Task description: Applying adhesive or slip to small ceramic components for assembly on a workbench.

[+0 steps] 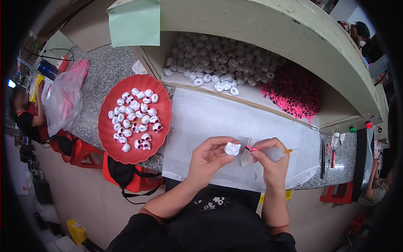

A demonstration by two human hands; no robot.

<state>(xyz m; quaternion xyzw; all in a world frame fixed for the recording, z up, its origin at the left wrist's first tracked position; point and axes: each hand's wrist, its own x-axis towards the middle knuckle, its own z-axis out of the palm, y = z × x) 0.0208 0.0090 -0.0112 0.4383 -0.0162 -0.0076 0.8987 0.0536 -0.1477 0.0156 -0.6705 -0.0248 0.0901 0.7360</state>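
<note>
Your left hand (pixel 208 157) curled, fingertips pinching a small white cat-shaped figurine (pixel 232 148) above the table's near edge, your right hand (pixel 270 161) closed around a pink-tipped applicator (pixel 268 153), tip just beside the figurine.

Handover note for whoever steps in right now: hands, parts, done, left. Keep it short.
Left hand: pinches a small white cat-face piece over the white sheet.
Right hand: grips a pink-tipped applicator, tip beside the piece.
Red tray, left of the sheet: white pieces, some already marked pink.
Shelf behind: heap of white pieces, pile of pink ones.
Done: some tray pieces painted.
Left: held piece looks unpainted; many white pieces remain.
</note>
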